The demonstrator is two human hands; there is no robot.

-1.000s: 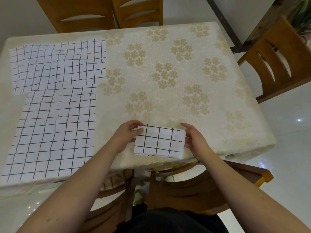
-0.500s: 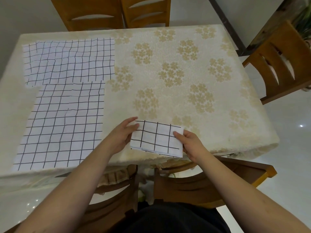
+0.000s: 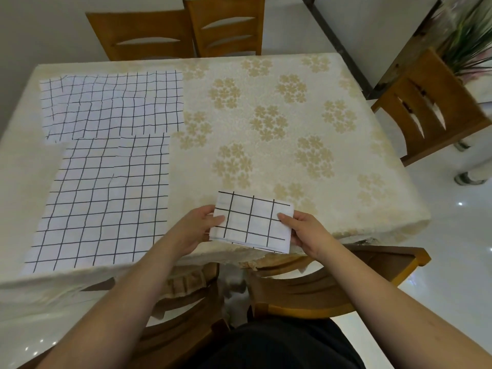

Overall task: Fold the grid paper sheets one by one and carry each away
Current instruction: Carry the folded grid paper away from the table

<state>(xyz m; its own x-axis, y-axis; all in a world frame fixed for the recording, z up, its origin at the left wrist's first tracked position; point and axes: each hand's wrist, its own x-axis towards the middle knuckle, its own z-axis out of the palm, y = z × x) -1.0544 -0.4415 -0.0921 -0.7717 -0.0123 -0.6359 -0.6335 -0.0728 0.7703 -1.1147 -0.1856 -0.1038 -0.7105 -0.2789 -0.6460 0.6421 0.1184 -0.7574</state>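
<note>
A folded grid paper sheet [image 3: 253, 222], white with black lines, sits at the near edge of the table. My left hand [image 3: 195, 226] holds its left edge, thumb on top. My right hand [image 3: 306, 231] pinches its right edge, thumb on the top face. Two unfolded grid sheets lie flat on the left side of the table: one near [image 3: 106, 201] and one far [image 3: 114, 102], the near one overlapping the far one's lower edge.
The table [image 3: 332, 107] wears a cream cloth with gold flower prints. Wooden chairs stand at the far side [image 3: 186, 35], at the right [image 3: 431, 110] and under the near edge [image 3: 332, 283]. A potted plant [image 3: 468, 41] is at the top right.
The folded sheet has dropped from a raised, upright hold to lying nearly flat at the table edge. Both hands keep hold of its ends. The camera view shifted slightly.
</note>
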